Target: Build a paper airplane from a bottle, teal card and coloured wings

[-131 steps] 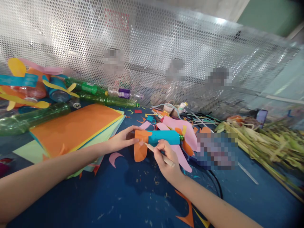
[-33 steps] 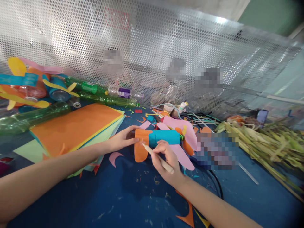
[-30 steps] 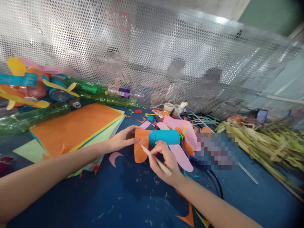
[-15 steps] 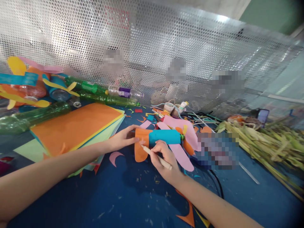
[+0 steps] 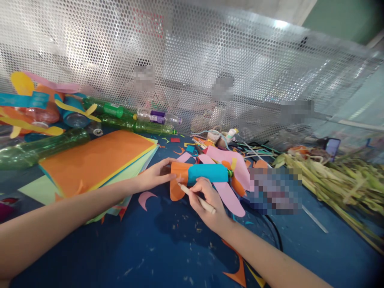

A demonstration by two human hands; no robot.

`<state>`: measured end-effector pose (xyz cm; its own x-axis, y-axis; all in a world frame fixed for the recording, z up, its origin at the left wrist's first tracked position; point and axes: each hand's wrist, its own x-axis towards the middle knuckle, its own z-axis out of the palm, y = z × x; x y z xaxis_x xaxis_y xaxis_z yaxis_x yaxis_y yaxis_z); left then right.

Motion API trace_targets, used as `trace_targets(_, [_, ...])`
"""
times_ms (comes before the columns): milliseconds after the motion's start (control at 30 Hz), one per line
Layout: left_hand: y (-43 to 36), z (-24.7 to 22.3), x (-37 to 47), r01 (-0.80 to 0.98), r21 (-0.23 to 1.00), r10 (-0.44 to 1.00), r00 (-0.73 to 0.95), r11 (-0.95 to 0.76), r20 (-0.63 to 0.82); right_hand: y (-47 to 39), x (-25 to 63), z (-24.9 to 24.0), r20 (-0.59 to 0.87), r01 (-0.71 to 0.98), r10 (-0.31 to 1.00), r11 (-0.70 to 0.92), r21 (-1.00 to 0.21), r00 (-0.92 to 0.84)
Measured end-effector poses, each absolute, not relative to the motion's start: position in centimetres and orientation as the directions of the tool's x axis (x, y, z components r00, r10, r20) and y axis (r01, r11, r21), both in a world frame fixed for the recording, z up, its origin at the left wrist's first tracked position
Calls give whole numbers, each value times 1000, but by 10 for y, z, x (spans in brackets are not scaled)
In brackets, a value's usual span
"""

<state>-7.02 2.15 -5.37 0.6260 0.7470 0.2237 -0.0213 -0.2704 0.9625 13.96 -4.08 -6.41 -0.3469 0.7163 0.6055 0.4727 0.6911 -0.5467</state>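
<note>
Orange flap (image 5: 177, 192) has risen slightly at its lower edge. Left hand (image 5: 156, 175): fingers clamped on blue-and-orange craft (image 5: 208, 173), mid-tabletop (image 5: 162, 248). Right hand (image 5: 211, 206): fingers pinching pale pen (image 5: 201, 202), tip at flap. Purple bottle label (image 5: 157, 117) unreadable.

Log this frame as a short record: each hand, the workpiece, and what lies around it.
left hand: steadies the orange end of the wrapped bottle
right hand: holds a pen, tip at the orange paper
workpiece: wrapped bottle, lying sideways, blue and orange
left side: paper stack, green bottle
right side: dry husks
behind: metal mesh
</note>
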Motion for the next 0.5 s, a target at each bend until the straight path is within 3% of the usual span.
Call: trace_targets(500, [22,-55,-71,-17,966,754,621,-259,214,-40,140,-63,608,469,708,700,-538,-359])
